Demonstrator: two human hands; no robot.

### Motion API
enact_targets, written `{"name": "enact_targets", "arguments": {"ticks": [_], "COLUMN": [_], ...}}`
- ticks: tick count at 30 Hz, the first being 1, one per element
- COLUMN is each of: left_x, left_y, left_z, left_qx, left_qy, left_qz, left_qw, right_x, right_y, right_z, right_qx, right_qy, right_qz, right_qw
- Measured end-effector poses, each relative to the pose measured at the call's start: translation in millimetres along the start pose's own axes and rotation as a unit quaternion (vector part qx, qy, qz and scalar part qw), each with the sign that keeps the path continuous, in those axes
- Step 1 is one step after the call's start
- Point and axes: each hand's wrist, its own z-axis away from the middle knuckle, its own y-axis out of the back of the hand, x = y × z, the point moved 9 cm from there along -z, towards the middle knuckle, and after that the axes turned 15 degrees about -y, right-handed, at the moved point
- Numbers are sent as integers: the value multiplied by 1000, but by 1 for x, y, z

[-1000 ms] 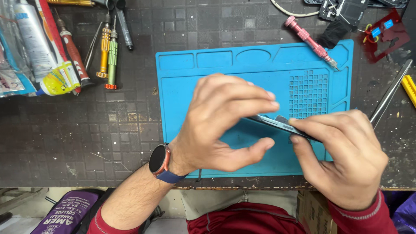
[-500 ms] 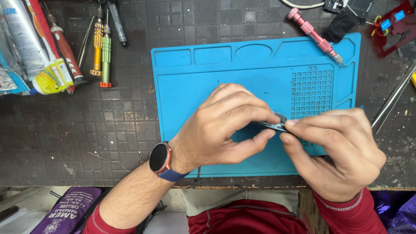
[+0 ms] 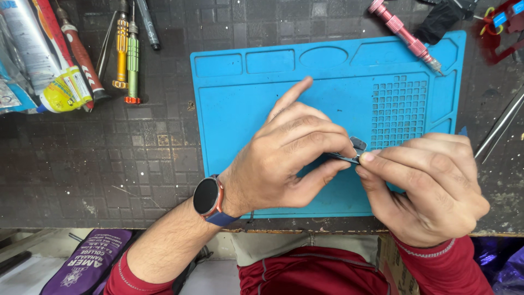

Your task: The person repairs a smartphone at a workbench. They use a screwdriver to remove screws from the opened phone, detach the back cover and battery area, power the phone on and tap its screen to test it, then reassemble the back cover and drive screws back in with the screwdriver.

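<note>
A small, thin dark-grey metal part [image 3: 355, 150] lay between both hands over the blue silicone work mat [image 3: 240, 109], its long axis running roughly left to right. The left hand [image 3: 289, 158] pinched its left end, index finger stretched out, wrist cocked. The right hand [image 3: 428, 186] gripped its right end with curled fingertips [image 3: 368, 157], equally close.
</note>
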Motion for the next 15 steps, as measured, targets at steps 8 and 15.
{"name": "enact_targets", "arguments": {"ticks": [8, 15], "left_x": [3, 1], "left_y": [17, 39], "left_z": [-5, -6], "left_qx": [-14, -26], "left_qy": [-9, -4], "left_qz": [-19, -25], "left_qw": [1000, 999], "right_x": [2, 10], "right_y": [2, 0], "right_z": [11, 20], "right_qx": [34, 40], "right_qy": [-4, -11], "right_qz": [48, 32], "right_qw": [998, 999]}}
